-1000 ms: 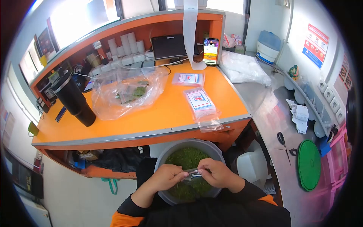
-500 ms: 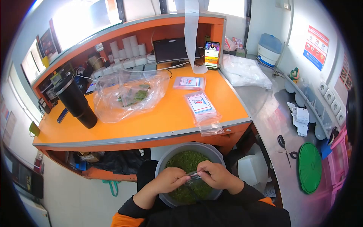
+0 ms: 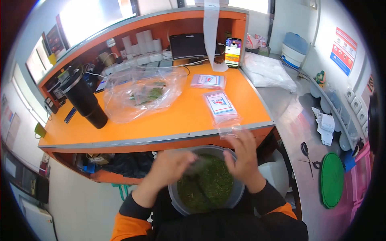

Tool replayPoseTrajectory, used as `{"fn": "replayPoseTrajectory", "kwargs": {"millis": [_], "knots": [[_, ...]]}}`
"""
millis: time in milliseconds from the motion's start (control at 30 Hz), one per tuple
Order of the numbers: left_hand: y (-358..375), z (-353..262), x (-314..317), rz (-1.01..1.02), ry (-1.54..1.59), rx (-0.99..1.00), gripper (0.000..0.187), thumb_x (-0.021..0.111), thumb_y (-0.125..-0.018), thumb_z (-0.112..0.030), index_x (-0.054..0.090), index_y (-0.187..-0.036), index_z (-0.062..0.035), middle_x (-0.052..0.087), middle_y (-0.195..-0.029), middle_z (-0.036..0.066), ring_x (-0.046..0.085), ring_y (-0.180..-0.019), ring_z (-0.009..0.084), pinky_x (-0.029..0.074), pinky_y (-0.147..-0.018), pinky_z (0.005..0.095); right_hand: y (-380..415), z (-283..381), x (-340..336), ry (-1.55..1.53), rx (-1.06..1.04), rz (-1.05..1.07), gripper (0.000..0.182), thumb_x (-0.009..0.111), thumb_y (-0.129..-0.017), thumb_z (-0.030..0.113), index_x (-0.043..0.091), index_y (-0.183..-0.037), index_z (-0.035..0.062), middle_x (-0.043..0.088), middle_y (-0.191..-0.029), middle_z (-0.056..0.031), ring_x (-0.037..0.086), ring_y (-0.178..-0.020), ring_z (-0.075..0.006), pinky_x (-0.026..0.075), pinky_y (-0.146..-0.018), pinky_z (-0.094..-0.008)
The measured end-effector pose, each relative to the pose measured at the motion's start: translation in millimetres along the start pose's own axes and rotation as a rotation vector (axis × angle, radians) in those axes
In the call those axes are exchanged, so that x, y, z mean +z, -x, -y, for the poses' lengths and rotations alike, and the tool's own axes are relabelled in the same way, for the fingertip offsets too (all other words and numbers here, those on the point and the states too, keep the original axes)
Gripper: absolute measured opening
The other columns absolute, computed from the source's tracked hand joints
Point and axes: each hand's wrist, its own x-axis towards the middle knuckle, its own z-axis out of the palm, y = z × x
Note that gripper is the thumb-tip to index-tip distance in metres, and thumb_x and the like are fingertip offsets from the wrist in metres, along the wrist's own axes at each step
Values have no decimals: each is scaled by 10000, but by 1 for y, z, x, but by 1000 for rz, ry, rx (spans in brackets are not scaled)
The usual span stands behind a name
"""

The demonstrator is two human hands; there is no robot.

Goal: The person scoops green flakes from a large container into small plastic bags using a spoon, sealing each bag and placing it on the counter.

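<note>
In the lower middle of the frame a grey bowl (image 3: 177, 197) full of green leaves (image 3: 211, 184) sits on the person's lap. The left hand (image 3: 171, 166) is over its left rim and pinches a small blurred packet (image 3: 197, 165). The right hand (image 3: 243, 156) is over the right rim with fingers spread, holding nothing. Above them is the orange worktop (image 3: 161, 120) with a clear bag (image 3: 140, 94).

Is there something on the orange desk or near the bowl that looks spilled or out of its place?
One thing: a small clear bag hangs partly over the front edge of the orange desk. No green leaves show spilled around the bowl. Both hands are too blurred to judge.
</note>
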Motion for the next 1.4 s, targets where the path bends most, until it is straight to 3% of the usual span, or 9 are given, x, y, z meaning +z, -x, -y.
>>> {"fn": "replayPoseTrajectory", "kwargs": {"millis": [100,267,567,667,967,1033,1167,1267,1400], "knots": [[-42,14,-48,-501,-191,-413,196,559,-865,-208,654,-924,-47,648,-798,140,629,-720,270,488,-666,356,-10,-30,17,193,39,85,273,662,-688,81,581,-949,67,583,-933,-107,546,-970,-317,342,-926,-526],[-66,114,-98,-722,-669,-229,441,653,-804,-321,572,-1090,4,617,-902,169,588,-802,274,467,-706,371,-4,-56,18,9,71,144,157,655,-725,70,566,-854,49,615,-909,-97,581,-954,-280,366,-920,-499],[18,2,21,467,855,-159,527,734,-765,-144,504,-1214,10,584,-1136,74,548,-1038,149,450,-884,306,36,29,10,-1558,601,290,153,518,-880,-21,398,-808,39,627,-869,-180,623,-803,-184,500,-735,-316],[44,18,64,352,1247,-189,517,701,-787,-76,478,-1245,11,588,-1146,79,576,-1009,154,457,-896,296,42,25,18,-1573,598,210,145,502,-881,-43,398,-818,35,623,-858,-167,625,-787,-178,507,-738,-316],[46,7,79,92,582,-253,164,637,-832,-195,682,-874,-43,655,-732,105,643,-678,198,485,-597,297,57,28,31,-1386,879,-45,190,559,-844,-34,386,-875,40,604,-847,-152,605,-727,-187,513,-694,-327],[43,6,74,98,442,-200,186,639,-827,-225,673,-850,-44,649,-736,115,636,-682,239,485,-601,327,50,21,33,-723,523,-144,184,628,-806,38,464,-888,26,598,-840,-143,610,-702,-206,485,-685,-338],[40,12,71,211,92,-86,251,645,-810,-301,644,-785,-51,624,-711,123,608,-693,318,480,-616,392,51,9,17,-485,54,338,201,684,-752,204,606,-843,41,602,-775,-119,584,-627,-225,444,-602,-332],[44,11,76,261,56,44,233,665,-789,-305,641,-765,-75,618,-723,120,598,-695,328,473,-598,388,54,17,11,-776,562,1027,224,631,-783,281,646,-740,62,613,-713,-103,572,-609,-218,441,-589,-316],[44,6,79,411,138,13,215,674,-768,-291,639,-778,-79,622,-742,121,603,-712,321,473,-610,398,67,7,19,-891,636,1150,230,559,-780,243,643,-719,37,602,-634,-109,559,-555,-220,434,-553,-321]]}}
